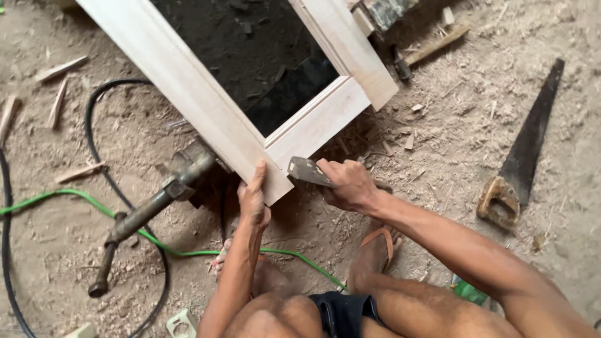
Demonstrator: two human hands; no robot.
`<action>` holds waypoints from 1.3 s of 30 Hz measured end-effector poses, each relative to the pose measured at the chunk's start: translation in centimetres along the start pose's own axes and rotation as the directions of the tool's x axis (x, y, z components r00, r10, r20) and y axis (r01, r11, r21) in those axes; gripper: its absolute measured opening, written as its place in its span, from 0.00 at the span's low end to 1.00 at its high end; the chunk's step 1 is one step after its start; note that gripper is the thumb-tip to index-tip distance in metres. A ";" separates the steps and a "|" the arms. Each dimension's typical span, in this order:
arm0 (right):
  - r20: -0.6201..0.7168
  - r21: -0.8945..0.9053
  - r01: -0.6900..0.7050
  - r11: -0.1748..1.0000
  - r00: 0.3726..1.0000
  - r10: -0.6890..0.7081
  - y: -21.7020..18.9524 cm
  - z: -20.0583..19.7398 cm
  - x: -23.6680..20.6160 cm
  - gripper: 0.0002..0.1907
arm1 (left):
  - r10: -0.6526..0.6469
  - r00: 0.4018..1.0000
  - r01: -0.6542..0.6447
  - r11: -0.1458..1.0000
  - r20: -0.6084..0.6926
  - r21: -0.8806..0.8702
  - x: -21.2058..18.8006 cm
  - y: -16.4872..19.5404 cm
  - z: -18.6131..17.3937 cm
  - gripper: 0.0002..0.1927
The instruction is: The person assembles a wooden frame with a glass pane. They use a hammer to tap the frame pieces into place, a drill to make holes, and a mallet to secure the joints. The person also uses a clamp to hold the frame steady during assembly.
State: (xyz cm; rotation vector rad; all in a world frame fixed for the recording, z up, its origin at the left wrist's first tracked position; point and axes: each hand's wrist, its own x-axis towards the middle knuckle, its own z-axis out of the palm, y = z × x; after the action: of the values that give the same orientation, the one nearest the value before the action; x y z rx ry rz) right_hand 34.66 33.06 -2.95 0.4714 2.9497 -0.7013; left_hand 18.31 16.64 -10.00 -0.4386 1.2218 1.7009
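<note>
A pale wooden frame [206, 94] lies tilted over the sawdust floor, one corner pointing toward me. My left hand [253, 197] presses flat against that near corner, fingers on its edge. My right hand [350, 184] is closed around a dark flat metal tool [307, 170], its blade tip resting against the frame's lower rail just right of the corner. I am squatting; my knees and a sandalled foot [375, 247] show below.
A rusty clamp with a long handle [150, 206] sits under the frame's left side. A hand saw [523, 156] lies at the right, a hammer [426, 50] at the top. Green cord [81, 199] and black cable [94, 150] loop across the floor among wood scraps.
</note>
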 end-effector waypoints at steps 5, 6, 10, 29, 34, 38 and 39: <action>0.083 0.022 0.000 1.000 0.997 -0.002 0.9 0.2 -0.1 0.13 | 0.002 0.999 -0.001 1.000 -0.053 0.021 -0.4 0.1 0.5 0.35; 0.089 0.046 -0.014 0.999 0.996 0.010 1.3 0.2 -0.3 0.13 | 0.024 0.999 -0.021 0.997 -0.034 0.071 -0.5 0.4 0.7 0.35; 0.108 0.115 -0.151 0.982 0.984 0.139 3.0 -0.6 -2.6 0.07 | 0.085 0.995 -0.095 0.859 0.042 0.503 -3.2 3.2 1.0 0.30; -0.266 0.241 -0.438 0.866 0.828 0.494 11.0 -6.4 -3.5 0.20 | 0.170 0.444 -0.438 -0.815 0.880 0.379 4.4 -1.5 17.9 0.32; -0.119 0.191 -0.531 0.826 0.822 0.556 12.0 -6.2 -1.9 0.17 | 0.197 0.433 -0.438 -0.807 0.880 0.396 4.2 -1.3 17.7 0.30; -0.277 0.086 -0.420 0.903 0.861 0.427 12.1 -6.5 -1.7 0.17 | 0.201 0.419 -0.496 -0.766 0.885 0.409 4.5 -1.4 17.8 0.30; -0.334 0.087 -0.371 0.924 0.863 0.378 11.9 -6.5 -1.7 0.16 | 0.194 0.431 -0.471 -0.785 0.881 0.403 4.5 -1.5 17.7 0.30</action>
State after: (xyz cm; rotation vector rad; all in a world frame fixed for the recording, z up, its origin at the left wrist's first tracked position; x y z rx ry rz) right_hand 40.01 45.59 -1.93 1.2507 3.0072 -0.6544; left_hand 21.53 34.29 -6.43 2.0654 2.4266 0.3074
